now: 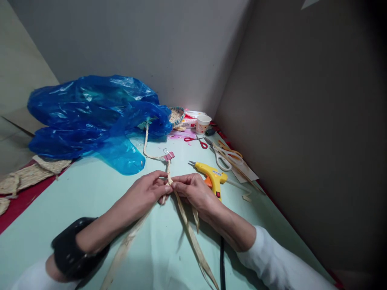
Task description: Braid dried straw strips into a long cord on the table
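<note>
In the head view, the pale cord [145, 141] runs from the blue plastic bag [99, 117], by the counter's [157, 257] far edge, to a pink clip [169, 156] around the middle, then on to the hands. The left hand [149, 190] pinches it between thumb and fingers; the right hand [196, 192] pinches right beside it, fingertips nearly meeting. The stretch between bag and clip looks worked into a narrow cord, as does the short length below the clip, so that much seems done. What is left, judging by how they lie, is the loose strips [193, 237]: flat and separate, they trail toward the near side, one out past the left forearm. How much lies inside the bag, I cannot tell. The yellow glue gun [213, 174] lies toward the right edge, beside the right hand, held by neither.
</note>
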Demonstrator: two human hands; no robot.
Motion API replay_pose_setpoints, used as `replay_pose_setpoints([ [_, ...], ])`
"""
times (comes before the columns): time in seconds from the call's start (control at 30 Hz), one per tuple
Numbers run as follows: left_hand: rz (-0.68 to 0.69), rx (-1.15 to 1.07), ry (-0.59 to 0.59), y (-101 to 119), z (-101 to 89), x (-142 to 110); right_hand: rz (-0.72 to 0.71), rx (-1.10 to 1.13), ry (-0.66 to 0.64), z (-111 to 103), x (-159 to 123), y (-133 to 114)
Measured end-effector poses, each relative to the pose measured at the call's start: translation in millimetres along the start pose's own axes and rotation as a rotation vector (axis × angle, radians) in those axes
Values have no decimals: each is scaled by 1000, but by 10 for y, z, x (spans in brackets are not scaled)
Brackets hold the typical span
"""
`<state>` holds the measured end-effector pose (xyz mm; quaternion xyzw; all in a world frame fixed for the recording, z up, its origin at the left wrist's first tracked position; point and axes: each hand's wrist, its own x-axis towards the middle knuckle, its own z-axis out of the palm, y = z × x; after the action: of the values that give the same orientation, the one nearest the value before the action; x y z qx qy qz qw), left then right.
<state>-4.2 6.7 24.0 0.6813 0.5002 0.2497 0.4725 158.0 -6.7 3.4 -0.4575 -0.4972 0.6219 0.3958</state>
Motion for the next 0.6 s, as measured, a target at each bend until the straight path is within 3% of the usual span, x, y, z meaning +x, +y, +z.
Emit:
replay_pose_setpoints([
  [0.07,-79,-274,-166,-60,42,50,-9,-5,-34,-10,-5,-7],
  [0.13,-128,-388,-177,-92,90,62,-39,-114,-25,-31,-12,-15],
  [0.23,-155,-381,-166,-107,115,57,-111,-394,4,-61,-27,-30],
  [0.37,-51,-155,-89,-122,106,58,-126,-595,52,-70,-55,-48],
  [0.53,40,369,35,-78,130,35,-160,-667,83,-62,-90,-78],
  [0.6,36,377,25,-65,125,29,-195,-733,96,-51,-98,-83],
])
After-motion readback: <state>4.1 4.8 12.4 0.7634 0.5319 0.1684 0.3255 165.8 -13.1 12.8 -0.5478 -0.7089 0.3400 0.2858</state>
